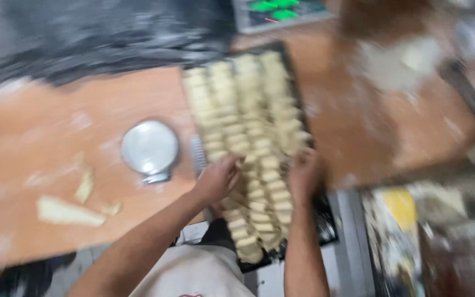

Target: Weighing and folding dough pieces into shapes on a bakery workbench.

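the picture is blurred. a dark tray [295, 82] of pale dough pieces [248, 110] lies across the near edge of the floury wooden worktop [56, 126], rows running far to near. the left hand [218, 177] rests on the near rows, fingers curled onto the pieces; the right hand [303, 171] lies just beside it on the tray's right side, and i cannot tell its grip. a round metal lid [149, 147] sits left of the tray, dough scraps [70, 212] farther left.
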